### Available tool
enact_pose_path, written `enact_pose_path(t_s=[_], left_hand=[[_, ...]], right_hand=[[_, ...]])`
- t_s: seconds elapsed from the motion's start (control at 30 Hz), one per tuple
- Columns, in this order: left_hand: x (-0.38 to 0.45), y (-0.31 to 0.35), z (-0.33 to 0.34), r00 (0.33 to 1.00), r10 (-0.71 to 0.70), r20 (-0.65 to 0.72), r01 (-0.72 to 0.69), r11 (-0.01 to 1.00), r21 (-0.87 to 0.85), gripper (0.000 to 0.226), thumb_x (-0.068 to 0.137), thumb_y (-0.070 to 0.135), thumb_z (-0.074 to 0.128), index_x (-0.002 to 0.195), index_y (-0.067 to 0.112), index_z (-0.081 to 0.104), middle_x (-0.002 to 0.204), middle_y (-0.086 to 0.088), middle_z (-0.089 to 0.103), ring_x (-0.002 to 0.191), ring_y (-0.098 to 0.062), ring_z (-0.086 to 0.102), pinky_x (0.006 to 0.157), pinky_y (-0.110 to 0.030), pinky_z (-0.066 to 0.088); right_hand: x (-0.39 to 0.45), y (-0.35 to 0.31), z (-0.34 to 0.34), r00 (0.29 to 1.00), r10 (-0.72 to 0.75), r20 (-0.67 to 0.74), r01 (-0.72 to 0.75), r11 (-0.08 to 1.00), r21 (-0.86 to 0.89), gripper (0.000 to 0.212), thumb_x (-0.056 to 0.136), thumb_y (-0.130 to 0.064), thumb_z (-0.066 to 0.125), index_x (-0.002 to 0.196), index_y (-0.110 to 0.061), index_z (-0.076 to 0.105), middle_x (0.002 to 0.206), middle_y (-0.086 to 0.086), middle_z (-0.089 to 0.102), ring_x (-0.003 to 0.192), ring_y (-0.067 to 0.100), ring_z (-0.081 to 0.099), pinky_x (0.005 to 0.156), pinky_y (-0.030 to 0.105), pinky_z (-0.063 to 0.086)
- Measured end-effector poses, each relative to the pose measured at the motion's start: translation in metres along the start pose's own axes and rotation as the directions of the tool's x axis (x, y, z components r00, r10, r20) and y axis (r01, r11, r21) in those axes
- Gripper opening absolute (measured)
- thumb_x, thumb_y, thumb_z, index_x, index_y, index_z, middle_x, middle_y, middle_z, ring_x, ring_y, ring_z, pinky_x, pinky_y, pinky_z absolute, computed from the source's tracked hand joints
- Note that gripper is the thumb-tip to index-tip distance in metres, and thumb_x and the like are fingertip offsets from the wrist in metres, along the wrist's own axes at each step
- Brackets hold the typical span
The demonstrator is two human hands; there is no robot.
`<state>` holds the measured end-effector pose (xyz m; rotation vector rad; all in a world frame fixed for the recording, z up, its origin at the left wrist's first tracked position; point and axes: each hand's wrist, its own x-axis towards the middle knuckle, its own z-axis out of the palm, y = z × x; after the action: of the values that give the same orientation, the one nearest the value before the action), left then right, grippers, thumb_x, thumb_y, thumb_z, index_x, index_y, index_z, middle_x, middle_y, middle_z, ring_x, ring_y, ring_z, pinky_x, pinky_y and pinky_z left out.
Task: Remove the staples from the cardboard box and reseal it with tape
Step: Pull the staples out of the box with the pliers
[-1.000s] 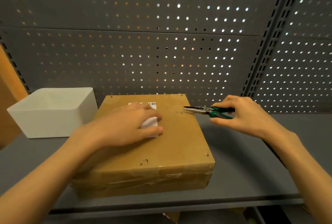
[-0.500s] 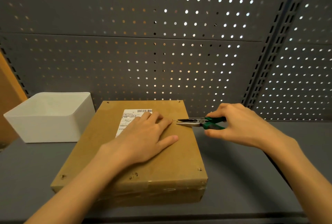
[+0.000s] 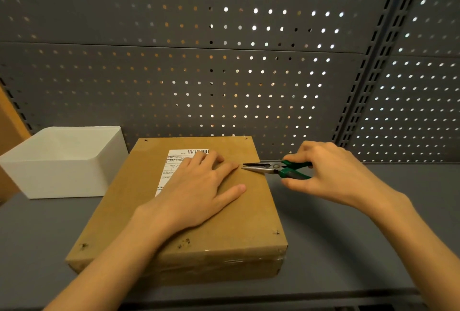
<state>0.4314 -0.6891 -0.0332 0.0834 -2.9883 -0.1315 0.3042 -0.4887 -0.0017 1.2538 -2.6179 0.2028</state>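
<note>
A flat brown cardboard box (image 3: 251, 213) lies on the grey shelf, with a white shipping label (image 3: 174, 161) on its top. My left hand (image 3: 199, 191) rests flat on the lid, fingers spread, partly covering the label. My right hand (image 3: 331, 171) grips green-handled needle-nose pliers (image 3: 271, 168), held level over the box's right edge. The plier tips sit just beside my left index fingertip, on the lid. Small staple marks (image 3: 184, 243) show near the lid's front edge and corners. Clear tape runs along the front face.
A white open bin (image 3: 62, 176) stands left of the box, close to it. A grey pegboard wall (image 3: 224, 74) rises right behind. Another brown carton edge (image 3: 10, 131) shows at far left. The bare grey shelf (image 3: 348, 248) extends to the right and front.
My left hand flattened and slid toward the lid's right side, uncovering the label. The pliers moved left along the lid to meet my left fingertip. The view shifted slightly.
</note>
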Motion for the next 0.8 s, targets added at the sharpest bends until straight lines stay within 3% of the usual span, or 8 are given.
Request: enact_pose_path(t_s=[0.33,0.57,0.8], left_hand=[[0.0002,-0.0007,0.0024,1.0,0.008,-0.02,-0.008,1.0,-0.012,0.065,0.085,0.067,0.015,0.142,0.037,0.026,0.138,0.008,0.034,0.124,-0.013,0.031,0.106,-0.03,0.027],[0.0001,-0.001,0.0034,1.0,-0.004,-0.026,0.003,1.0,-0.03,0.066,0.086,0.067,0.018,0.143,0.034,0.026,0.14,0.009,0.033,0.126,-0.013,0.029,0.106,-0.03,0.025],[-0.0004,-0.0014,0.0036,1.0,-0.012,-0.028,0.011,0.999,-0.033,0.068,0.086,0.067,0.019,0.144,0.032,0.026,0.141,0.008,0.032,0.127,-0.012,0.029,0.106,-0.03,0.024]], right_hand=[[0.0029,-0.0037,-0.0021,0.997,-0.021,0.069,0.02,1.0,0.019,0.044,0.08,-0.054,0.056,0.119,-0.036,0.061,0.093,-0.012,0.051,0.08,0.01,0.045,0.067,0.027,0.036],[0.0026,-0.0054,-0.0051,0.992,-0.025,0.12,0.015,0.996,0.082,0.031,0.078,-0.047,0.058,0.097,-0.027,0.069,0.079,0.001,0.064,0.076,0.02,0.058,0.066,0.032,0.048],[0.0016,-0.0045,-0.0024,0.997,-0.022,0.078,0.014,0.995,0.102,0.041,0.077,-0.053,0.058,0.109,-0.03,0.067,0.082,-0.005,0.064,0.076,0.018,0.058,0.067,0.032,0.046]])
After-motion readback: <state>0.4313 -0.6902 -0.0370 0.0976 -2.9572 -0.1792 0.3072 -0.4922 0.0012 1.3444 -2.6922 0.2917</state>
